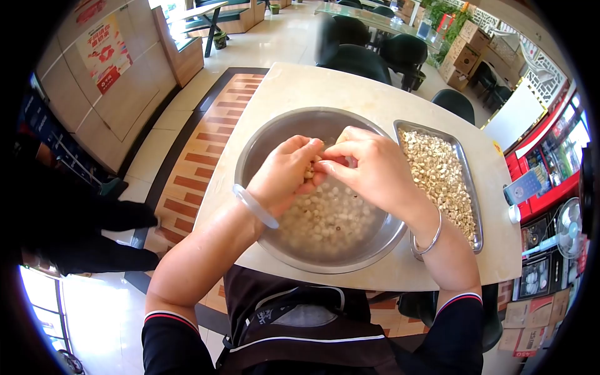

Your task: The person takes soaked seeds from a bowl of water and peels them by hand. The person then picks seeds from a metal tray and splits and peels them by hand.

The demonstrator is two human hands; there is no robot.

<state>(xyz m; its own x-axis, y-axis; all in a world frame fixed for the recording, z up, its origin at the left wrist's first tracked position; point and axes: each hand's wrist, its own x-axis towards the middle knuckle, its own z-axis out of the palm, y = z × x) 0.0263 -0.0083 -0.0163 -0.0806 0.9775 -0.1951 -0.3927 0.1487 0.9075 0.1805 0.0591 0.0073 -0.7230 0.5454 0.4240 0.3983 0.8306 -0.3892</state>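
A wide steel basin stands before me on the table, holding cloudy water and many pale, round pieces that look like lotus seeds. Above the water, my left hand is closed around a few of these seeds, some showing between the fingers. My right hand meets it from the right, with thumb and fingertips pinched on a seed at the left fingertips. The exact grip is partly hidden by the fingers. To the right of the basin, a rectangular metal tray is filled with split, cream-coloured lotus seeds.
The pale table has its edge close to my apron. A person in dark trousers is on the left. Dark chairs stand beyond the table; cardboard boxes and a fan are at the right.
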